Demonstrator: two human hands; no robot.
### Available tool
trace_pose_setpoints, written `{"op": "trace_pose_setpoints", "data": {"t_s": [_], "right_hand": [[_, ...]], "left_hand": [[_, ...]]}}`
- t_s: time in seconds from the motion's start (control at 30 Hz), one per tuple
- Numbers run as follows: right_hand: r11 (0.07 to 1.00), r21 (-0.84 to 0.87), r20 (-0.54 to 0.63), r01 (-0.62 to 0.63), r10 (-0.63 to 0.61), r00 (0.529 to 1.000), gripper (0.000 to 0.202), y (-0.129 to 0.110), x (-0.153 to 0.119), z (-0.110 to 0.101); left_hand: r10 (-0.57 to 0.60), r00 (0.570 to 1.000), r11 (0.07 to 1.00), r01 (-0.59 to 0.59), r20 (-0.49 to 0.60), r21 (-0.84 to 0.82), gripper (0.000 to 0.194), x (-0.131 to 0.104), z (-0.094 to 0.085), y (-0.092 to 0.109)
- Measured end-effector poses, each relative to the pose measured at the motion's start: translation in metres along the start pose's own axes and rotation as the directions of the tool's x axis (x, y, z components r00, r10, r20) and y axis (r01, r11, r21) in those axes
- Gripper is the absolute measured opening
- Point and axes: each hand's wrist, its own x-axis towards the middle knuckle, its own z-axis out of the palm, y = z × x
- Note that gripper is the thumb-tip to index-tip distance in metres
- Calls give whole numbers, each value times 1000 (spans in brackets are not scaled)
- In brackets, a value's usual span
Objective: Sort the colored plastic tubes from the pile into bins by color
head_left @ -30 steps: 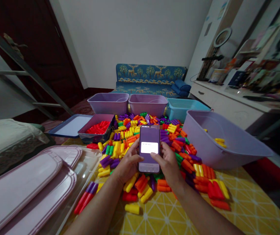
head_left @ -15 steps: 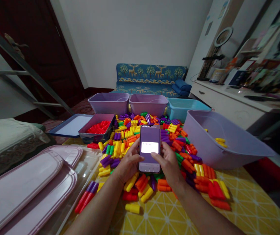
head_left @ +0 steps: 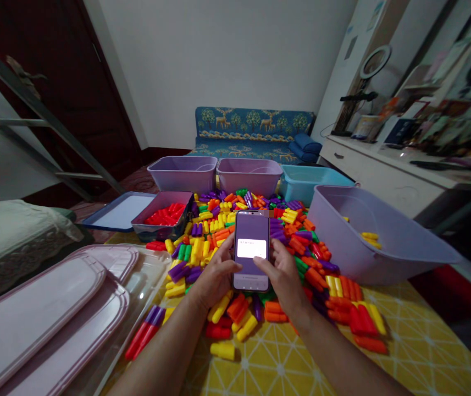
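A smartphone (head_left: 251, 225) stands upright between my hands, its screen facing me with a white box on a purple background. My left hand (head_left: 217, 272) grips its left edge, thumb on the lower screen. From the other side my right hand (head_left: 282, 272) holds the right edge, with its thumb over the glass just below the white box. Beneath and around the phone spreads a pile of plastic pieces (head_left: 197, 252) in yellow, orange, red, purple and green, many joined side by side. The phone and hands cover part of the pile.
Purple bins (head_left: 182, 175) and a blue bin (head_left: 315, 179) line the far side. A large lilac bin (head_left: 342, 236) at right holds a few yellow pieces. Red pieces fill a tin box (head_left: 140, 228) at left. Pink lids (head_left: 45, 297) lie on the yellow patterned tablecloth (head_left: 268, 368).
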Motion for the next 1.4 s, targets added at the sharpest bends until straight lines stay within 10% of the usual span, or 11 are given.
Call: {"op": "trace_pose_setpoints", "data": {"t_s": [1.4], "right_hand": [[1000, -17, 4, 8, -8, 1000, 43, 0, -1, -1]], "left_hand": [[17, 1000, 1000, -16, 14, -5, 83, 1, -2, -2]]}}
